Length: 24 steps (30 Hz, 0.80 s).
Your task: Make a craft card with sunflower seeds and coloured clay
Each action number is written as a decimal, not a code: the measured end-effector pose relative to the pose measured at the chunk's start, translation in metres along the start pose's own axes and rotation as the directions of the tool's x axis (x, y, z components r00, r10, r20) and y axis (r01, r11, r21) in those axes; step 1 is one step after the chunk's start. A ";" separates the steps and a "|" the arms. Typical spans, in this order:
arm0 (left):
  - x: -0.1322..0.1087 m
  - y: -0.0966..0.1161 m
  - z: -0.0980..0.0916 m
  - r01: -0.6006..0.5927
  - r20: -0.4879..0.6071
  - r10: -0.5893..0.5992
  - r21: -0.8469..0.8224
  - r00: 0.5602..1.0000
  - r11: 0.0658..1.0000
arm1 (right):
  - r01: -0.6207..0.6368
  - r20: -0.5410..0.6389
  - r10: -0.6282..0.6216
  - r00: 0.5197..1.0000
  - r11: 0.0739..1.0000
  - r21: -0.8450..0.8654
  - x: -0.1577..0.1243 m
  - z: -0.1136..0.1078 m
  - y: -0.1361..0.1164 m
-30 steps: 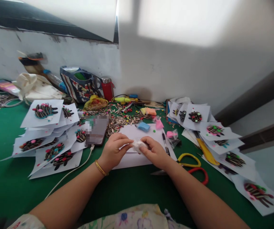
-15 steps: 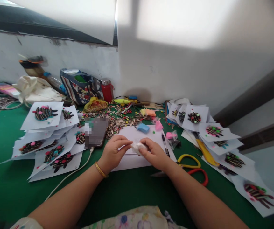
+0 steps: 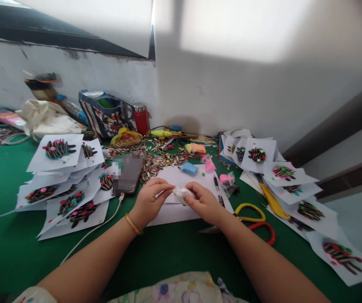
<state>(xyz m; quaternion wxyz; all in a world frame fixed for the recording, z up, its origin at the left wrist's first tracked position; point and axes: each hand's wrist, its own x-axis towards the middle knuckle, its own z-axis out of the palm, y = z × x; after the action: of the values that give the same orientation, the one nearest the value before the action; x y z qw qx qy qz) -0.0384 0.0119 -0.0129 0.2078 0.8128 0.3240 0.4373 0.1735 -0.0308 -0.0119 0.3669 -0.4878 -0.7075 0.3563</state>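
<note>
My left hand (image 3: pixel 151 201) and my right hand (image 3: pixel 203 202) meet over a sheet of white paper (image 3: pixel 174 210) on the green table (image 3: pixel 17 248). Between their fingertips is a small white lump in clear wrapping (image 3: pixel 180 194). The right hand's fingers are curled round it, and the left hand pinches its left edge. A gold bangle (image 3: pixel 132 223) circles my left wrist.
A phone (image 3: pixel 127 173) with a white cable lies left of my hands. Paper cards with seed-and-dot pictures are heaped at left (image 3: pixel 70 202) and right (image 3: pixel 281 172). Loose sunflower seeds (image 3: pixel 155 162), coloured clay pieces (image 3: pixel 188 168), a marker (image 3: pixel 217 187), yellow and red scissors (image 3: pixel 253 219) and a striped bag (image 3: pixel 105 113) lie around.
Almost nothing has moved. My hands stay together on the white lump, fingers shifting only slightly; the view has drifted a little.
</note>
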 end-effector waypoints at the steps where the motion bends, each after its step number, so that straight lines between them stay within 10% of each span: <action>1: 0.000 0.000 0.000 0.004 -0.001 -0.004 0.002 1.000 1.000 | -0.001 0.002 0.001 1.000 1.000 -0.011 0.000 0.000 0.000; 13: -0.003 -0.001 -0.001 0.016 0.039 -0.017 0.015 0.999 1.000 | -0.007 0.006 0.007 1.000 1.000 -0.023 0.000 0.000 0.000; 24: 0.011 -0.045 -0.015 0.128 -0.074 -0.104 0.529 0.992 0.839 | -0.020 -0.026 0.019 0.999 0.999 -0.041 0.001 -0.001 0.008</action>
<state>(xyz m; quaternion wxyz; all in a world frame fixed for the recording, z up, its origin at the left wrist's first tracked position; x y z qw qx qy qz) -0.0620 0.0522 -0.0263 -0.0064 0.8080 0.4853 0.3341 0.1778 -0.0274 -0.0178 0.3625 -0.5067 -0.7049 0.3390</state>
